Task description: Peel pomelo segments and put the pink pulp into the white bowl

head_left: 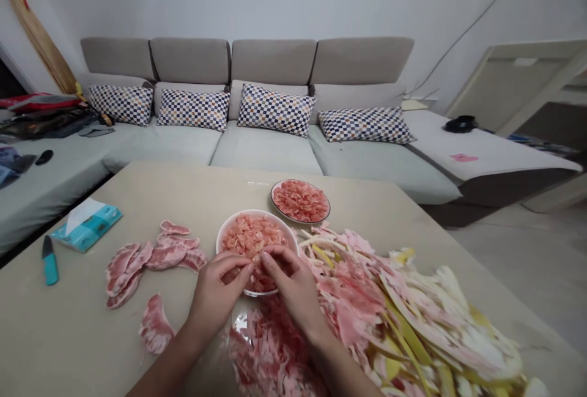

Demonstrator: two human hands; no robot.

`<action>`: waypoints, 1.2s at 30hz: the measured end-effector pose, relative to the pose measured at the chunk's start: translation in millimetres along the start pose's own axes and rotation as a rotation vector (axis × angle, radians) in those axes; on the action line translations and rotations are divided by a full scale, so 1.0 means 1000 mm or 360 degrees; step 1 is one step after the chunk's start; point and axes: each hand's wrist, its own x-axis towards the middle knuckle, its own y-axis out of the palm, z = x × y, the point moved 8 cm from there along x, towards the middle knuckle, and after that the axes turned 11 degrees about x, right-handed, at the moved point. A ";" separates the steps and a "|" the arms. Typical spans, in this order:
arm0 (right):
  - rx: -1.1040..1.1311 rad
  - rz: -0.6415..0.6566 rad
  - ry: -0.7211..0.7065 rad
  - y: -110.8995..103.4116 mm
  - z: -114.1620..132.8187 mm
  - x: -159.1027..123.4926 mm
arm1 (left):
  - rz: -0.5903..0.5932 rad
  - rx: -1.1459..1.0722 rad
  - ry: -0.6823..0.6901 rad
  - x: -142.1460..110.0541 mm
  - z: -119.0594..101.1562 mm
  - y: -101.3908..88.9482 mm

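Note:
My left hand [222, 284] and my right hand [293, 281] meet over the near side of a white bowl [219, 232]. Both are closed in a pinch, thumbs against fingers, on a small piece of pomelo flesh [257, 257] partly hidden by the fingertips. Loose pink pomelo flesh [250, 232] fills the bowl. Left of it lie several pomelo segments [172, 250] still in pale membrane, with a single segment [156, 326] nearer to me. Below my hands spreads a heap of torn pink membrane [275, 348].
A dark-rimmed plate [328, 213] of pomelo flesh stands behind the bowl. Yellow and white pomelo peel [426, 317] covers the table's right side. At left are a teal-handled knife [50, 267] and a tissue pack [89, 229]. A sofa [257, 146] stands beyond the table.

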 end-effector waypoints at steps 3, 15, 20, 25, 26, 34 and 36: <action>-0.0228 0.0179 -0.0072 0.006 0.011 -0.001 | -0.0040 0.0035 0.0028 0.001 -0.005 -0.006; -0.0856 0.0612 -0.0622 0.026 0.036 -0.016 | 0.0010 0.0170 0.0128 -0.004 -0.012 -0.005; -0.0750 0.0637 -0.0399 0.028 0.032 -0.013 | 0.0061 0.0225 0.0154 -0.007 -0.017 -0.002; -0.0298 0.0358 0.0204 0.018 0.003 -0.006 | -0.0012 0.0393 0.0242 -0.010 -0.019 -0.006; -0.0203 0.0313 0.0291 0.017 -0.003 -0.006 | -0.0036 0.0450 0.0259 -0.010 -0.018 -0.009; 0.0142 0.0266 0.0503 0.007 -0.008 -0.010 | -0.0174 0.0342 0.0282 -0.001 -0.009 -0.033; 0.0138 0.0311 0.0479 0.008 -0.003 -0.011 | -0.0036 0.0186 0.0255 0.000 -0.010 -0.023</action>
